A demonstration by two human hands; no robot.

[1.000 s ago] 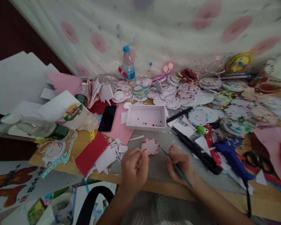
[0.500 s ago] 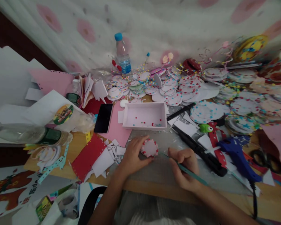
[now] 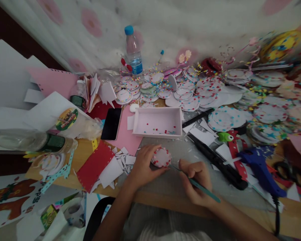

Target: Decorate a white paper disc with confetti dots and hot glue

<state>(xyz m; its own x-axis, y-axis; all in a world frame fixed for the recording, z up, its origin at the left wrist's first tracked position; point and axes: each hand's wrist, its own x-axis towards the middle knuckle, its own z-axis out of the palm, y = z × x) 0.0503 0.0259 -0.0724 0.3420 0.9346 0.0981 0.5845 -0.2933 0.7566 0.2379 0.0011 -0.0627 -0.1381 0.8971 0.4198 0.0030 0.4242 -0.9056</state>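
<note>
My left hand (image 3: 144,166) grips a small round white paper disc (image 3: 162,157) by its left side, thumb below and fingers above. Tiny red and pink pieces ring the disc's rim. In my right hand (image 3: 197,177) is a pair of teal tweezers (image 3: 203,188), held like a pen. Their thin dark tip points at the disc's lower right edge; whether it touches, I cannot tell. Behind the disc stands an open white box (image 3: 157,136) with small red and teal pieces scattered on its floor.
Decorated paper discs (image 3: 185,95) are piled along the back beside a water bottle (image 3: 134,53). A phone (image 3: 111,124), red card (image 3: 95,165) and paper scraps (image 3: 125,159) lie left. A black long-handled tool (image 3: 219,162), blue glue gun (image 3: 262,169) and scissors (image 3: 291,174) lie right.
The camera view has shifted slightly, so the background sits a little differently. The tweezers' tip stays close to the disc's edge, and both hands keep nearly the same pose.
</note>
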